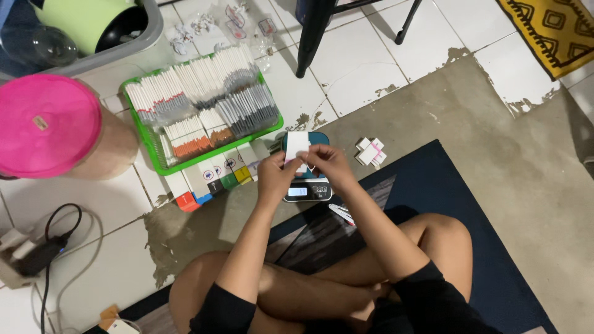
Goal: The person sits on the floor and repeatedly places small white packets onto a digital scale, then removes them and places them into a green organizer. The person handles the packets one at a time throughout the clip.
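Both hands meet above a small digital scale [307, 185] on the floor: the left hand [274, 175] and the right hand [329, 163] each pinch a white paper packet [297, 146] between fingertips. A green tray [156, 158] of packed white sticks sits just beyond, with folded white packets [370, 151] lying right of the scale.

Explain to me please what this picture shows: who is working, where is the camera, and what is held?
There is no machine here. A person sits cross-legged on the floor, and the one camera is worn on the head, looking down. The left hand and the right hand hold a small white packet together above a little digital scale. Behind it stands a green tray full of white packets, with a row of small boxes before it. A few packets lie right of the scale, and a pink lid is at the left.
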